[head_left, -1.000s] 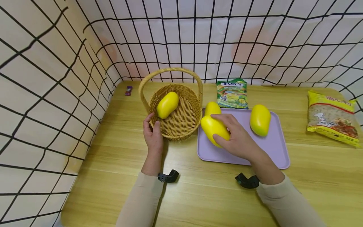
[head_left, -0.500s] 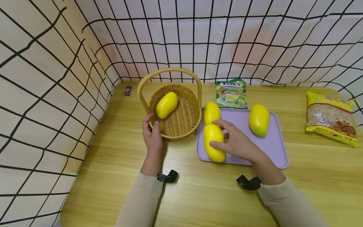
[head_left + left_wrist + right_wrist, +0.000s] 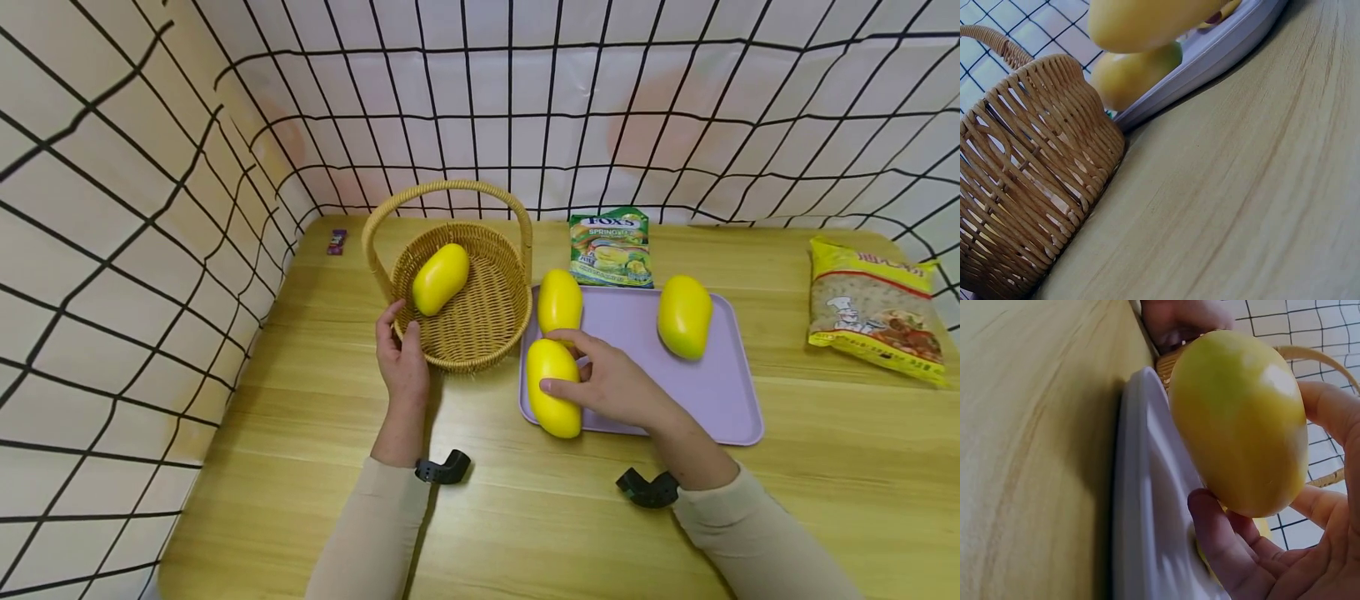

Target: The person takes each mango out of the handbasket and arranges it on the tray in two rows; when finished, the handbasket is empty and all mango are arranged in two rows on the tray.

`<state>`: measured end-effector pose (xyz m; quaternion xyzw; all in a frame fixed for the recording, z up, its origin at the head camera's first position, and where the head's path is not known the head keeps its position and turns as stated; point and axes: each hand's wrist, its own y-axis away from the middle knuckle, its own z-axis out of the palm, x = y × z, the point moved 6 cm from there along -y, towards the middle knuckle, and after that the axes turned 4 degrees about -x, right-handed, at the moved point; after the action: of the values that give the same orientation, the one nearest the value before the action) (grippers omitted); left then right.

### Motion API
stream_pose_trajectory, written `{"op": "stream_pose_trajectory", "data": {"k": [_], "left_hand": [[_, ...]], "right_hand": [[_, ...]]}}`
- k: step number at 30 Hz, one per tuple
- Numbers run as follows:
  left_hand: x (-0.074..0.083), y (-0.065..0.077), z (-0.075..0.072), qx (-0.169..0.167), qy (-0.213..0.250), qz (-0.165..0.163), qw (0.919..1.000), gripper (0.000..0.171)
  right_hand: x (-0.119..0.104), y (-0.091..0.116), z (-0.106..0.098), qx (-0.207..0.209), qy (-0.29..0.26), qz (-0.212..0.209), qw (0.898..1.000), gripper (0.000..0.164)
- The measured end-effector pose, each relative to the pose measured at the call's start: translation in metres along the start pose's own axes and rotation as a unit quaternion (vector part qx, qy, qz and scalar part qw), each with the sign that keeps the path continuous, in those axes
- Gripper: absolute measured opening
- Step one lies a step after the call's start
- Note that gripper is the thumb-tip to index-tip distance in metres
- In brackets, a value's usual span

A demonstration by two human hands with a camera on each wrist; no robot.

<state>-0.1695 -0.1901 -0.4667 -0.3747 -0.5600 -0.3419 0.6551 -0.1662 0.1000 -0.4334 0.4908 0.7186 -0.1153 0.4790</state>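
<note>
My right hand [image 3: 611,383] grips a yellow mango [image 3: 553,390] between thumb and fingers, over the front left of a lilac tray [image 3: 675,408]. In the right wrist view this mango [image 3: 1238,425] has a greenish end and is held above the tray. Two more mangoes lie on the tray, one at the back left [image 3: 560,300] and one at the right [image 3: 685,317]. My left hand [image 3: 405,367] holds the front left side of a wicker basket [image 3: 480,333], thumb tip at the rim. Inside the basket lies another mango [image 3: 441,279]. The left wrist view shows the basket's woven wall [image 3: 1035,162].
Behind the tray lies a green candy packet [image 3: 611,248]. A yellow-edged food bag [image 3: 873,308] is at the far right. Near the back left sits a small purple wrapped sweet [image 3: 337,242]. White walls with a black grid [image 3: 510,108] border the wooden table [image 3: 525,517].
The right hand has brought its mango toward the table's front edge and turned it from slanted to more lengthwise, then slightly left. The left hand keeps its place at the basket.
</note>
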Motion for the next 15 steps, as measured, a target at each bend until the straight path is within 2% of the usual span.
{"op": "stream_pose_trajectory", "data": {"k": [8,15], "left_hand": [[0.0005,-0.0005,0.0001,0.003,0.004,-0.001,1.0,0.037],[-0.0014,-0.0009,-0.0003,0.005,0.003,-0.003,1.0,0.038]], "right_hand": [[0.0033,-0.0031,0.0008,0.012,0.006,0.014,1.0,0.073],[0.003,-0.0034,0.0021,0.014,0.017,0.008,1.0,0.074]]}}
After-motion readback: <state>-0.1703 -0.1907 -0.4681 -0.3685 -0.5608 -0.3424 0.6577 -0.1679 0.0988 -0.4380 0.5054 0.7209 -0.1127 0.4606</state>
